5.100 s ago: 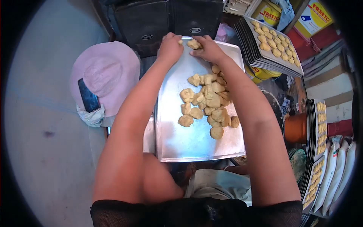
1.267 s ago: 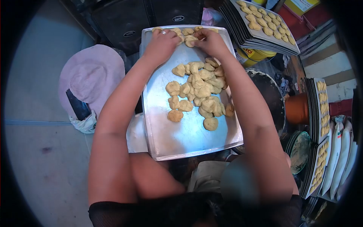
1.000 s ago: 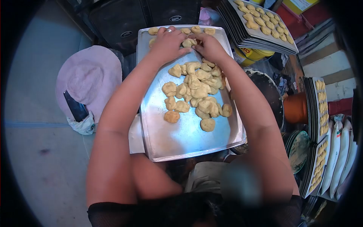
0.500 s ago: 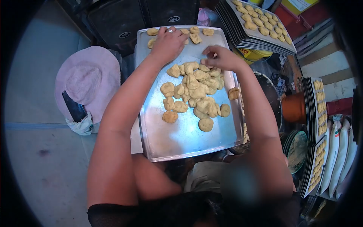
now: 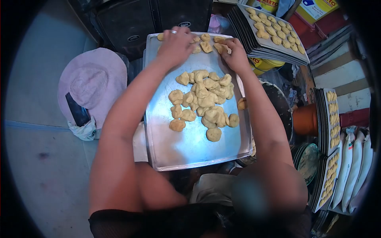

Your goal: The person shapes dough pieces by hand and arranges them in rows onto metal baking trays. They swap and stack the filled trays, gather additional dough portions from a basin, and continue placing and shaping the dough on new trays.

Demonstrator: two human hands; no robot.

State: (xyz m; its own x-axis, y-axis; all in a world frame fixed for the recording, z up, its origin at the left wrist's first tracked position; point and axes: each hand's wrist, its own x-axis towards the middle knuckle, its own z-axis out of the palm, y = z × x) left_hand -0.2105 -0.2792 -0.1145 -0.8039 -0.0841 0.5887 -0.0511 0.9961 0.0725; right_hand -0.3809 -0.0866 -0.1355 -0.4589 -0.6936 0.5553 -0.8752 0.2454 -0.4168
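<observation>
R hand [image 5: 229,51], fingers nearly closed, pinches dough piece [image 5: 221,48] near far edge of tray [image 5: 178,152], prob. lightly b/c soft. L hand [image 5: 176,47], left of it, palm down; remotely I can't tell its opening/hold. Dough pile [image 5: 206,96]: wearer's side of both, w/in reach.

Left: dark phone [image 5: 77,112] being supported by a pink hat [image 5: 89,85]. Beyond: black panels [image 5: 123,24] being marked by oval badges [image 5: 184,24]. Right: orange bucket [image 5: 304,121], white packages [image 5: 353,170] being seen.
</observation>
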